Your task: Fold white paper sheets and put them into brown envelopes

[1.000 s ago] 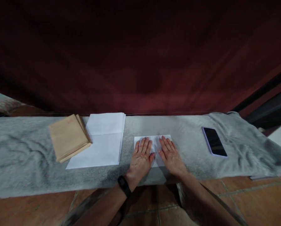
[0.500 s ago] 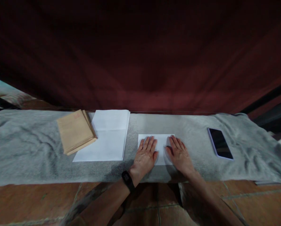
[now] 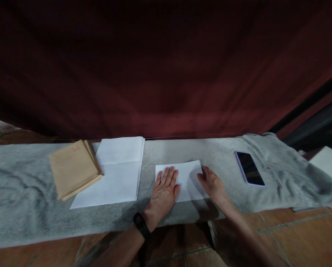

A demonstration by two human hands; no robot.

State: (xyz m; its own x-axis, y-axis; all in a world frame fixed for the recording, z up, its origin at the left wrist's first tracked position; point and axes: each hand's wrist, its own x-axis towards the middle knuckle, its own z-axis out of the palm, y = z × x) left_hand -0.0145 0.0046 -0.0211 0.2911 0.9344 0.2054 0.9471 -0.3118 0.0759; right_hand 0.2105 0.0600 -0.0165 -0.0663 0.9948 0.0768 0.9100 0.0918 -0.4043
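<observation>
A folded sheet of white paper (image 3: 187, 181) lies on the grey cloth in front of me. My left hand (image 3: 163, 193) rests flat on its left part, fingers stretched out and slightly spread. At the right edge of the sheet, my right hand (image 3: 214, 186) has its fingers curled and its thumb against the paper, gripping that edge; the fingertips are partly hidden. To the left lies a stack of larger white sheets (image 3: 121, 181) with a crease across the top one. Brown paper envelopes (image 3: 74, 167) overlap the left side of that stack.
A phone (image 3: 250, 168) in a lilac case lies to the right on the grey cloth (image 3: 221, 152), which is rumpled at both ends. Behind hangs a dark red curtain (image 3: 166, 92). Below the front edge are floor tiles (image 3: 294, 230). A white object (image 3: 329, 165) shows at far right.
My right hand has gone from lying flat on the paper to curling at its right edge. My left hand stays flat on it. The view has shifted and tilted slightly.
</observation>
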